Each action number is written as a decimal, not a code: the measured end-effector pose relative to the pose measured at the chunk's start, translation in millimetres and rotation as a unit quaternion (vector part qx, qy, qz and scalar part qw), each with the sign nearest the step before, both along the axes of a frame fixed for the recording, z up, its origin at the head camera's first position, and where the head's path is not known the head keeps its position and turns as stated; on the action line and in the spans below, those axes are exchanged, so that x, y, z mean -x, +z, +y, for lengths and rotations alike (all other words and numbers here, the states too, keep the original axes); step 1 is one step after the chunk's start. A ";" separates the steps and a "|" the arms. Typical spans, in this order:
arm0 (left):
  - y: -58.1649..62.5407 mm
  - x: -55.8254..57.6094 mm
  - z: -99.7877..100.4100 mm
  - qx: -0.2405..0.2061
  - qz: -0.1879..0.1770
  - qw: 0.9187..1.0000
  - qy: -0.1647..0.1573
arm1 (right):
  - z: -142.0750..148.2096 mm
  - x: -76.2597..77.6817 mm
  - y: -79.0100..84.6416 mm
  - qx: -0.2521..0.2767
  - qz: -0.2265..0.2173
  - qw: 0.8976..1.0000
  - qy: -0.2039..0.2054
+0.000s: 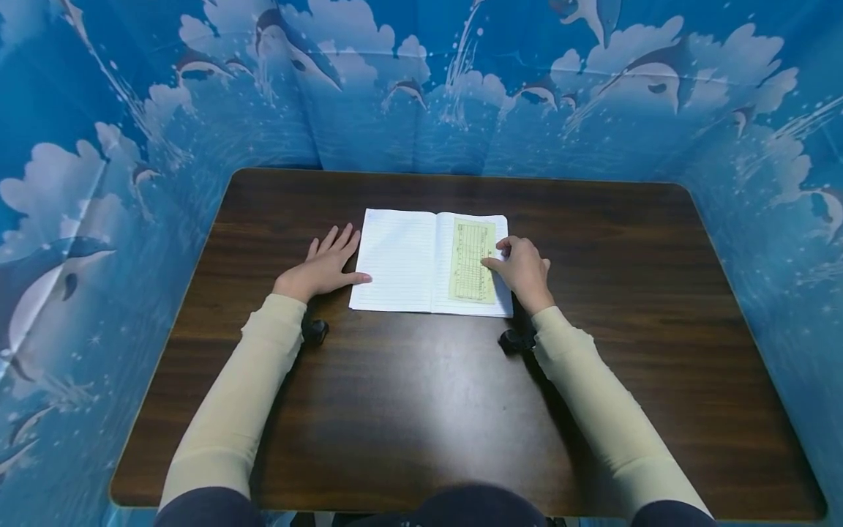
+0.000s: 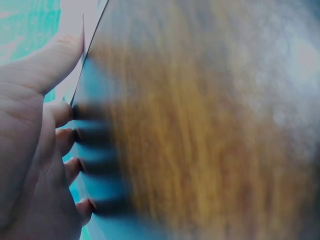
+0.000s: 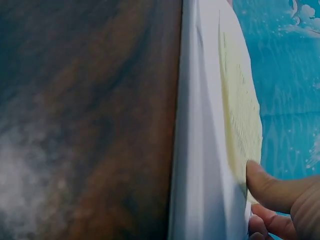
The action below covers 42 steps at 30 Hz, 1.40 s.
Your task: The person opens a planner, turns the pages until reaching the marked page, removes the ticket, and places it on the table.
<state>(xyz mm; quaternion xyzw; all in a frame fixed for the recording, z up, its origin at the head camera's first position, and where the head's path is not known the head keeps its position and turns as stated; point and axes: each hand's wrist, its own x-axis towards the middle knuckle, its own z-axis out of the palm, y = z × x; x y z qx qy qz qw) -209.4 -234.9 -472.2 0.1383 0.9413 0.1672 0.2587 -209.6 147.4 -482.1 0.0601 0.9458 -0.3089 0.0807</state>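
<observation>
An open notebook (image 1: pixel 397 260) with lined white pages lies on the table. On its right page is a pale yellow-green paper slip (image 1: pixel 470 252) printed with a table grid. My right hand (image 1: pixel 525 272) pinches the slip at its right edge; in the right wrist view the thumb (image 3: pixel 270 192) lies on the slip (image 3: pixel 241 117) with the other fingers curled below. My left hand (image 1: pixel 320 274) is flat beside the notebook, fingers spread on the table and thumb on the left page's edge. The left wrist view shows that palm (image 2: pixel 25 130) from the side.
The dark wooden table (image 1: pixel 421 410) has rounded corners. Blue curtains (image 1: pixel 421 124) printed with dolphins and clouds surround its far side and both ends. Black wrist devices (image 1: pixel 316 331) sit under both forearms.
</observation>
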 end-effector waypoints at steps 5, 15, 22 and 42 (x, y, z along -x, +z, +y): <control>7.3 6.1 0.8 -0.001 0.008 1.000 0.001 | 1.7 8.8 6.7 0.015 0.003 1.000 0.000; 20.3 15.1 3.4 0.006 0.020 1.000 -0.002 | 18.5 17.1 14.2 0.079 0.027 0.996 0.022; 14.1 4.4 3.8 0.005 0.010 1.000 -0.003 | 23.3 10.9 5.9 0.130 -0.013 0.991 0.011; 3.9 -13.9 -0.8 -0.009 0.014 1.000 0.002 | 26.6 -1.9 2.8 0.178 -0.043 0.983 0.003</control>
